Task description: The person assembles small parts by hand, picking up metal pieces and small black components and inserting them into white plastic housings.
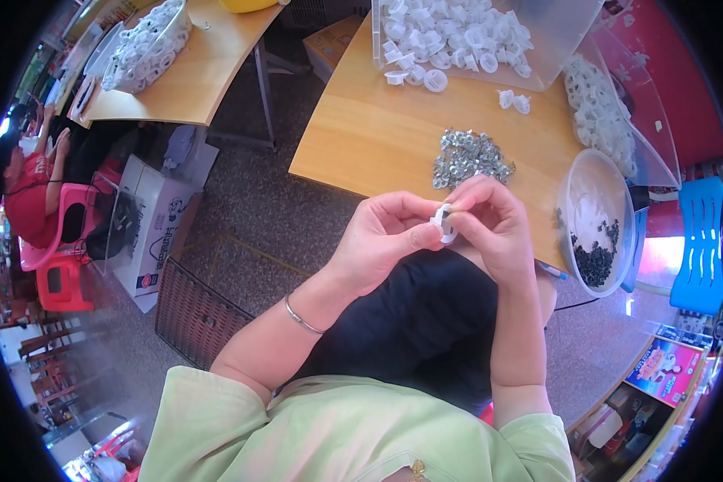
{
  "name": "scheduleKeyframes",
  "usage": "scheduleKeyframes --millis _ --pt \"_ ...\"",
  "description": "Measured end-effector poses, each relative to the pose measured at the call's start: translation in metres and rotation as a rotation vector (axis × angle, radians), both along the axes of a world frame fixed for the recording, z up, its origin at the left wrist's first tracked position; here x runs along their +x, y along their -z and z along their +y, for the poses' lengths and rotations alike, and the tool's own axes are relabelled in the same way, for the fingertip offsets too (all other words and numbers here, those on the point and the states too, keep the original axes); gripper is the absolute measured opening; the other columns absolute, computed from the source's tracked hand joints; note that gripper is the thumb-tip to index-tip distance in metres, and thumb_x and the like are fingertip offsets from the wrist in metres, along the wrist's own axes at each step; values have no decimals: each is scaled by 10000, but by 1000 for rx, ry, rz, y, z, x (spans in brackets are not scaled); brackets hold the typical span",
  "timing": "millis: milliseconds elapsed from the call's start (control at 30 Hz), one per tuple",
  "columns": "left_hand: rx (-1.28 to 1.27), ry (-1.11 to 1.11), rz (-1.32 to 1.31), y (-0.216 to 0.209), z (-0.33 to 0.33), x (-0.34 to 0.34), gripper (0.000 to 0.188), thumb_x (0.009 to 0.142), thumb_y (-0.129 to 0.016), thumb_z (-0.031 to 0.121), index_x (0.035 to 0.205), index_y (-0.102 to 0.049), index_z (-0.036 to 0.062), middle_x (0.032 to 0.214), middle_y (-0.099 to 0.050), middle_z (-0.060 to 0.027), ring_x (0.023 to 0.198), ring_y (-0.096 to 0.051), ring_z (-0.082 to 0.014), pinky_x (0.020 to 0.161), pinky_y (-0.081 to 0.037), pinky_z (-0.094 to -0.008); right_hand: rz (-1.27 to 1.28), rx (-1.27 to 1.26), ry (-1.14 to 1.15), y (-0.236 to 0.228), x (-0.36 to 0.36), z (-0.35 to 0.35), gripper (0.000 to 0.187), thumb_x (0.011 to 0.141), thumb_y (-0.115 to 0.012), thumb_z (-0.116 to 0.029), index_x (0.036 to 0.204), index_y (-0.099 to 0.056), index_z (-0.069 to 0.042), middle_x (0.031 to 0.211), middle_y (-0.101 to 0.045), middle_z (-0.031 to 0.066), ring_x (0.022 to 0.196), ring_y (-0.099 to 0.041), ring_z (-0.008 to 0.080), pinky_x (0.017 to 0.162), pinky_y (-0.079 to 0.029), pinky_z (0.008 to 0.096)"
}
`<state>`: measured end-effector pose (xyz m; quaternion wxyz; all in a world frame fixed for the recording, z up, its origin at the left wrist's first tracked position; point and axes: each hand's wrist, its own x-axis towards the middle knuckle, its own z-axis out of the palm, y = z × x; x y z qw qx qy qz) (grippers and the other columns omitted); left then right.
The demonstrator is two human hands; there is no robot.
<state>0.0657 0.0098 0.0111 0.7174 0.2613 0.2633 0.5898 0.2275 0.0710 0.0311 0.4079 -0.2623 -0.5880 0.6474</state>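
Observation:
Over my lap, just off the table's near edge, I hold a small white plastic ring between both hands. My left hand pinches its left side with thumb and forefinger. My right hand has thumb and fingertips closed at its upper right; whether a tiny part is also between them is hidden. Right beyond my hands, a pile of small shiny metal pieces lies on the wooden table. Farther back, two loose white plastic parts lie near a clear bin with many white plastic parts at its mouth.
At the right edge stands a translucent bowl with small black parts. Behind it, a clear container holds white rings. A blue chair is farther right. Left are a second table, a brown woven basket and a seated person.

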Motion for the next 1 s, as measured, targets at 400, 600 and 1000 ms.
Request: scheduleKeyframes --millis 400,600,1000 --pt "263 -154 196 -7 5 4 233 822 -594 -36 1054 -587 -39 1103 -552 -112 983 -578 -166 854 -486 -265 27 185 175 -2 -7 -6 201 768 -648 33 953 -574 -1 881 -550 46 823 -578 114 667 -484 215" --pt "281 -224 220 -6 2 5 199 807 -587 -79 1003 -593 -48 1074 -545 -116 970 -585 -180 844 -496 -269 -23 357 231 3 -6 -6 211 711 -689 60 893 -606 -9 872 -559 62 762 -576 115 643 -478 216" --pt "674 -475 782 1 3 1 153 764 -620 -99 886 -609 -8 1007 -566 -130 851 -618 -157 709 -524 -242 -81 483 305 0 -7 -8 213 655 -716 70 812 -621 -37 792 -565 58 688 -565 121 570 -468 210"
